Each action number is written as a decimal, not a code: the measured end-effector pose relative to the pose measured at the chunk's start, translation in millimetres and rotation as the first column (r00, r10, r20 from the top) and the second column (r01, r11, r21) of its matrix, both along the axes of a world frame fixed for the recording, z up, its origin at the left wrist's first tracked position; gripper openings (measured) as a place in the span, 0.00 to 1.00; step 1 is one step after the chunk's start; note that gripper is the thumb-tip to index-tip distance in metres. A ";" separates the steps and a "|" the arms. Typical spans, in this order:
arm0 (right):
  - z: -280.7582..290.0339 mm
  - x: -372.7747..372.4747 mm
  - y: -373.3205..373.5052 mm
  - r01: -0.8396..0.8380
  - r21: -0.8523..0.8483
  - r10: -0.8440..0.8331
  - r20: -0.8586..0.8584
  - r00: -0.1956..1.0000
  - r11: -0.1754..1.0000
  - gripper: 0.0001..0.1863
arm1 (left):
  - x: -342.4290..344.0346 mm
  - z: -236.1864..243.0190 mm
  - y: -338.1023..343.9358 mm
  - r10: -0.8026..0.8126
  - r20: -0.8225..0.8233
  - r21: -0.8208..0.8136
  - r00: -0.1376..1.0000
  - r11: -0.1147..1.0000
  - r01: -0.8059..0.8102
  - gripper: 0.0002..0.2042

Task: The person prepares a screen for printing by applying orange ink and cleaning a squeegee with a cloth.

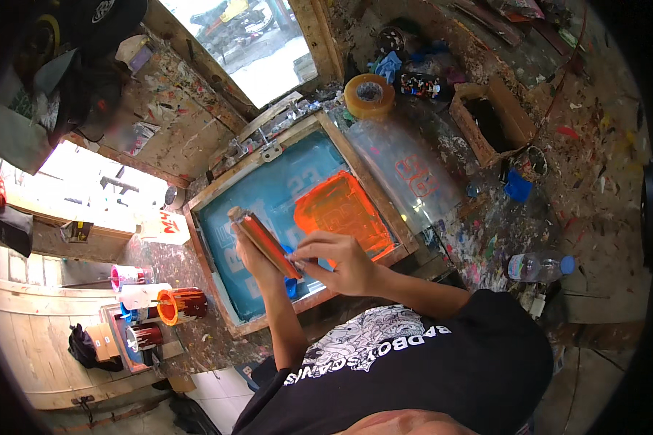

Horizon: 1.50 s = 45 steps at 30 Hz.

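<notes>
My left hand (257,262) is wrapped round a squeegee (270,245), a long wooden bar smeared with orange ink, tilted above a printing screen. At the squeegee's lower end, my right hand (347,267) has its fingers drawn together; what they pinch, if anything, is too small to make out. Below both hands lies the screen's teal mesh (228,192) in a wooden frame (196,235). Wet orange ink (345,210) covers the mesh's right part, and pale lettering shows on the rest. A small blue piece (291,287) sits under the squeegee's lower end.
Ink pots (181,306) stand on the left of the paint-spattered bench. Beyond the frame are a metal hinge clamp (270,151) and a tape roll (369,96). To the right lie a clear printed sheet (406,170), an open cardboard box (471,134) and a plastic bottle (540,267).
</notes>
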State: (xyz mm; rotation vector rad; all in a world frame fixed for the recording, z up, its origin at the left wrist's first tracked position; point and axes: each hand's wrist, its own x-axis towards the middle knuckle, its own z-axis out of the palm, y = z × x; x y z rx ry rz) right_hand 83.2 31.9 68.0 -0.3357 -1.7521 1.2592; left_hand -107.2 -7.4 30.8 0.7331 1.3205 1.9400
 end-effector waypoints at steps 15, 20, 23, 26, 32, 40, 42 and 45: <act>-27.2 8.4 4.6 -0.104 0.031 0.101 0.065 0.993 0.994 0.09 | -7.3 -2.3 0.0 0.100 0.027 0.012 0.995 0.995 -0.100 0.24; -0.2 18.6 42.5 0.008 -0.094 -0.005 0.027 1.000 0.996 0.11 | 8.7 -9.3 -1.1 0.053 0.156 -0.046 0.986 0.998 -0.047 0.23; 10.7 18.2 58.8 -0.056 -0.206 0.053 -0.019 0.998 0.977 0.12 | 27.2 -8.4 4.1 -0.032 0.474 0.009 0.880 0.999 0.032 0.22; 23.1 11.3 63.5 -0.146 -0.255 0.133 -0.068 0.989 0.956 0.12 | 24.2 -29.6 2.1 -0.473 0.472 0.281 0.744 0.880 0.382 0.23; 54.3 -5.9 57.4 -0.067 -0.093 0.066 -0.019 0.998 0.993 0.11 | 56.3 -31.0 5.3 -0.618 0.701 0.469 0.356 0.775 0.423 0.22; 57.4 -36.6 47.9 0.045 0.250 -0.104 0.226 0.969 0.967 0.12 | 62.0 -36.5 -1.4 -0.677 0.662 0.556 0.322 0.731 0.395 0.22; 47.1 -40.1 41.3 0.097 0.296 -0.159 0.192 0.969 0.950 0.12 | 64.3 -30.8 -3.0 -0.533 0.733 0.434 0.423 0.845 0.313 0.21; 41.5 -43.0 13.9 0.075 0.336 -0.149 0.202 0.968 0.939 0.12 | 59.7 -48.8 3.1 -0.399 0.769 0.387 0.500 0.912 0.134 0.19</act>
